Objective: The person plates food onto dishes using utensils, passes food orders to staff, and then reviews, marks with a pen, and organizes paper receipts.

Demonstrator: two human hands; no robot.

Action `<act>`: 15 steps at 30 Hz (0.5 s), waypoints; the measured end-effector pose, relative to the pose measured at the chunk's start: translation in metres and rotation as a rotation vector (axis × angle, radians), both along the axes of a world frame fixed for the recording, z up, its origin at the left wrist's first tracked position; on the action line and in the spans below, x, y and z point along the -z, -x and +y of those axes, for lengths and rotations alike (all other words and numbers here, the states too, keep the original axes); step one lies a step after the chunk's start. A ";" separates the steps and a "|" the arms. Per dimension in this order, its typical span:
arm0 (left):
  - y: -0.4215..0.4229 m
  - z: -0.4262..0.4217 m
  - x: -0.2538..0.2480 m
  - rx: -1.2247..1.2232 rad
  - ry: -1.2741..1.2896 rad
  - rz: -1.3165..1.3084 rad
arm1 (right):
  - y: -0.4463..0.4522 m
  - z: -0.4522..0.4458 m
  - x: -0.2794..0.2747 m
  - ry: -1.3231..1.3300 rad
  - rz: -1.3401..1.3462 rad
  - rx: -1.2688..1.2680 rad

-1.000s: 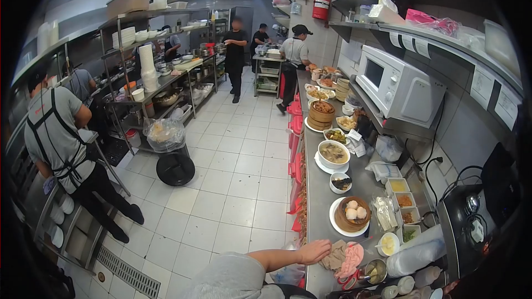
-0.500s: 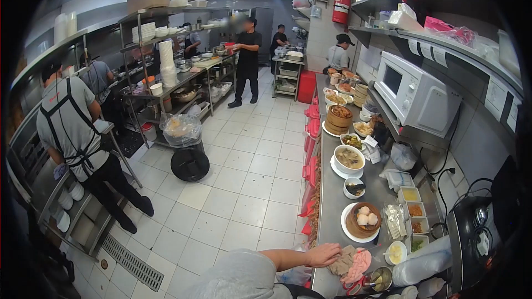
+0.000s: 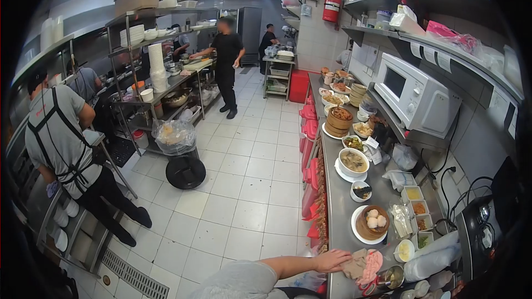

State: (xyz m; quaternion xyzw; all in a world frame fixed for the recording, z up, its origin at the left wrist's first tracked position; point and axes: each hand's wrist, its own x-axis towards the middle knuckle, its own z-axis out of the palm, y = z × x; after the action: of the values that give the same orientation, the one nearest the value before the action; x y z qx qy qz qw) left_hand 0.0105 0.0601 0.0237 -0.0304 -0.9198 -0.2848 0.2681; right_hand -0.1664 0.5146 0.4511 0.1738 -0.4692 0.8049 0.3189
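My left hand [image 3: 332,261] reaches in from the bottom, palm down at the edge of the steel counter [image 3: 339,227]. Its fingers are stretched out and touch a crumpled beige cloth [image 3: 354,266]. A pink cloth [image 3: 373,266] lies against the beige one. Just below are red-handled scissors [image 3: 368,287] and a metal cup [image 3: 394,277] with something yellowish in it. Beyond the hand, a bamboo steamer [image 3: 363,227] with several pale dumplings [image 3: 377,219] sits on a white plate [image 3: 357,231]. My right hand is out of the picture.
Soup [image 3: 353,161], stacked steamers [image 3: 338,122] and other dishes line the counter. Condiment tubs [image 3: 419,209] stand at its right, below a microwave [image 3: 417,91]. Across the tiled floor [image 3: 244,182] are a lidded black bin [image 3: 185,173] and several people, one standing in black [image 3: 226,61].
The view has turned slightly, so the counter sits further right and lower. My left hand stays at the beige cloth. The person in black has turned and stretched an arm toward the shelf unit.
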 end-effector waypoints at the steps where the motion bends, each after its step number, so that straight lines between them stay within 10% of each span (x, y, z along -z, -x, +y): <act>1: -0.015 -0.003 0.007 -0.026 0.043 -0.008 | -0.008 -0.018 -0.003 -0.025 0.028 -0.009; 3: -0.054 -0.009 0.025 -0.078 0.131 -0.022 | -0.034 -0.054 -0.012 -0.176 0.055 -0.006; 9: -0.232 -0.055 0.226 -0.121 -0.336 -1.491 | -0.091 -0.120 -0.010 -0.323 0.056 -0.174; 15: -0.435 -0.099 0.227 -0.616 -0.759 -1.532 | -0.114 -0.199 0.029 -0.626 -0.073 -0.428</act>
State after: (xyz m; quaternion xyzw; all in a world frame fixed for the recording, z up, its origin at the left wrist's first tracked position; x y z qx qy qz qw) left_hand 0.4454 -0.0387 -0.2030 0.5048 -0.6582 -0.4266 -0.3606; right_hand -0.0519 0.3156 0.4225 0.3282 -0.6564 0.6768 0.0581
